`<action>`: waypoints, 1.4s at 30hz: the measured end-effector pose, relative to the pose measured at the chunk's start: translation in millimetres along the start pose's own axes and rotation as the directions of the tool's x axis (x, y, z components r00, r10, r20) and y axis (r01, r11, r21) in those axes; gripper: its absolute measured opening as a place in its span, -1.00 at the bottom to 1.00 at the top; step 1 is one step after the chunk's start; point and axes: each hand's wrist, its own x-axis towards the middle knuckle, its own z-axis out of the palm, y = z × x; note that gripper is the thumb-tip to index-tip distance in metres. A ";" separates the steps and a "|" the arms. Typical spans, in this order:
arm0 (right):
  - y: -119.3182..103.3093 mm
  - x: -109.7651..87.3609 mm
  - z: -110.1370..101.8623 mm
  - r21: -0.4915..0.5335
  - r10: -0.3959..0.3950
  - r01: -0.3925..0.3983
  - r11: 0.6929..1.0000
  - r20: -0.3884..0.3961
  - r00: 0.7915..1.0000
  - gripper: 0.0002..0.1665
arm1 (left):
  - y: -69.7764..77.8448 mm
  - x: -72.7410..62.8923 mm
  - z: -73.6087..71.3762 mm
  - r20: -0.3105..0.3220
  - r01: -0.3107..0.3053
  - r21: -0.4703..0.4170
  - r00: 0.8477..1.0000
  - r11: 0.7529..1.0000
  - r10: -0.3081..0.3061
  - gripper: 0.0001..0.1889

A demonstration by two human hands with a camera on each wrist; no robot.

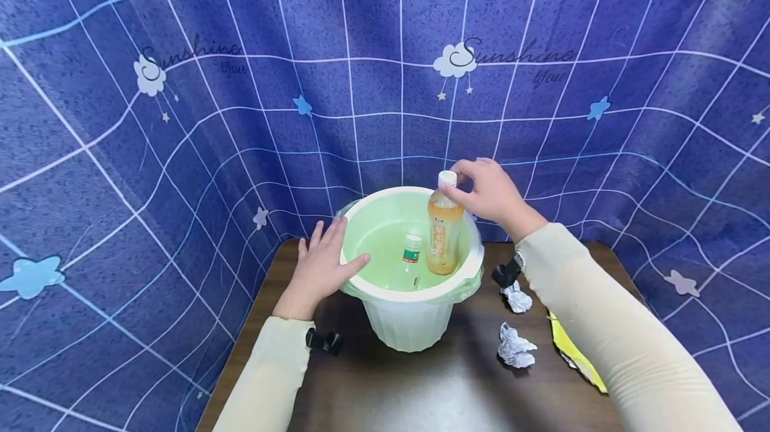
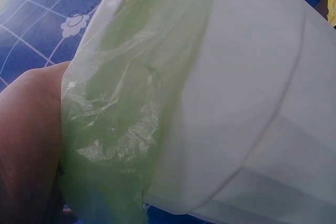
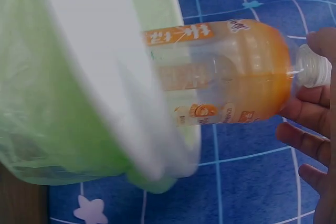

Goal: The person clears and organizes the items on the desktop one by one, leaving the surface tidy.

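Note:
A white trash bin (image 1: 409, 325) lined with a thin green plastic bag (image 2: 121, 108) stands on the table. My right hand (image 1: 490, 194) pinches an orange-labelled plastic bottle (image 1: 444, 235) by its white cap; the bottle hangs upright, its lower part inside the bin's mouth. In the right wrist view, the bottle (image 3: 226, 72) passes behind the bin's rim (image 3: 110, 72). Inside the bin rests another clear bottle (image 1: 412, 255) with a green label and white cap. My left hand (image 1: 325, 261) lies with spread fingers against the bin's left rim, thumb over the edge.
Two crumpled paper balls (image 1: 515, 346) lie on the table (image 1: 415, 398) to the right of the bin. A yellow crumpled wrapper (image 1: 577, 355) lies beyond them, partly under my right forearm. Blue patterned curtain (image 1: 373, 84) hangs behind and on both sides.

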 end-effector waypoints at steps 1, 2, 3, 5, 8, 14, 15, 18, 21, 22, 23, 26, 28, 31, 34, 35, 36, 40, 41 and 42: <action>1.1 -1.0 2.2 -0.004 -0.008 0.008 1.000 0.006 1.000 -0.62 | 0.0 -0.1 0.0 0.000 0.000 -0.001 1.000 1.000 0.000 0.04; 2.0 -2.0 4.3 -0.006 -0.014 0.014 1.000 0.012 1.000 -0.62 | 0.0 -0.2 0.0 -0.001 0.000 -0.002 1.000 1.000 0.000 0.04; 2.7 -2.9 6.1 -0.009 -0.024 0.024 1.000 0.018 1.000 -0.62 | -0.1 -0.2 0.2 -0.001 0.000 -0.002 1.000 1.000 0.000 0.04; 3.8 -4.5 9.4 -0.018 -0.043 0.043 0.999 0.029 0.999 -0.61 | -0.4 -0.2 0.4 -0.002 0.000 -0.004 1.000 1.000 0.000 0.04; 4.6 -6.9 13.8 -0.028 -0.060 0.061 0.998 0.050 0.997 -0.59 | -0.8 0.2 1.0 -0.003 0.000 -0.003 1.000 1.000 0.000 0.04; 6.4 -12.7 21.6 -0.052 -0.067 0.073 0.996 0.115 0.991 -0.55 | 0.2 -0.2 0.8 -0.004 0.000 -0.006 1.000 1.000 0.000 0.04; 6.6 -13.6 22.6 -0.057 -0.066 0.073 0.996 0.126 0.990 -0.54 | 0.6 -0.4 0.5 -0.003 -0.001 -0.009 1.000 1.000 0.001 0.04; 6.9 -15.8 25.4 -0.077 -0.059 0.072 0.994 0.156 0.986 -0.54 | 1.6 -0.6 -0.3 -0.004 -0.004 -0.016 1.000 1.000 0.003 0.04; 5.9 -17.3 27.9 -0.087 -0.061 0.078 0.993 0.180 0.982 -0.54 | 1.0 -0.5 -0.1 -0.005 -0.004 -0.019 1.000 1.000 0.004 0.04; 5.4 -18.0 29.0 -0.094 -0.064 0.083 0.992 0.189 0.980 -0.55 | 0.6 -0.5 0.2 -0.005 -0.004 -0.019 1.000 1.000 0.004 0.04; 5.1 -18.4 30.3 -0.096 -0.069 0.090 0.991 0.197 0.978 -0.56 | 0.2 -0.5 0.5 -0.005 -0.002 -0.016 1.000 1.000 0.002 0.04; 2.4 -20.1 32.7 -0.094 -0.090 0.114 0.989 0.225 0.970 -0.60 | -1.5 -0.3 1.7 -0.006 -0.003 -0.014 1.000 1.000 0.003 0.04; 0.3 -21.2 34.0 -0.072 -0.116 0.138 0.988 0.254 0.960 -0.64 | -2.1 -0.2 2.2 -0.009 -0.004 -0.015 1.000 1.000 0.004 0.04; -3.3 -22.8 34.4 -0.005 -0.175 0.184 0.983 0.289 0.941 -0.68 | -2.6 -0.1 2.7 -0.012 -0.006 -0.015 1.000 1.000 0.005 0.05; -6.6 -23.1 33.1 0.052 -0.228 0.222 0.974 0.285 0.931 -0.73 | -2.0 -0.3 2.4 -0.011 -0.004 -0.011 1.000 1.000 0.004 0.05; -7.1 -23.1 32.3 0.060 -0.238 0.230 0.971 0.277 0.931 -0.74 | -1.6 -0.4 2.1 -0.010 -0.004 -0.010 1.000 1.000 0.004 0.05; -7.7 -23.0 31.3 0.068 -0.245 0.235 0.970 0.267 0.932 -0.75 | -1.3 -0.4 1.7 -0.010 -0.005 -0.010 1.000 1.000 0.005 0.05; -6.1 -22.4 26.6 0.074 -0.256 0.246 0.966 0.229 0.939 -0.78 | 0.1 -0.3 0.6 -0.004 -0.003 -0.009 1.000 1.000 0.003 0.04; -4.8 -22.5 25.2 0.081 -0.258 0.246 0.966 0.219 0.941 -0.78 | 0.3 -0.2 0.4 -0.003 -0.003 -0.009 1.000 1.000 0.003 0.03; -3.1 -22.6 23.9 0.084 -0.258 0.245 0.966 0.206 0.944 -0.79 | 0.5 -0.1 0.3 -0.002 -0.002 -0.007 1.000 1.000 0.002 0.03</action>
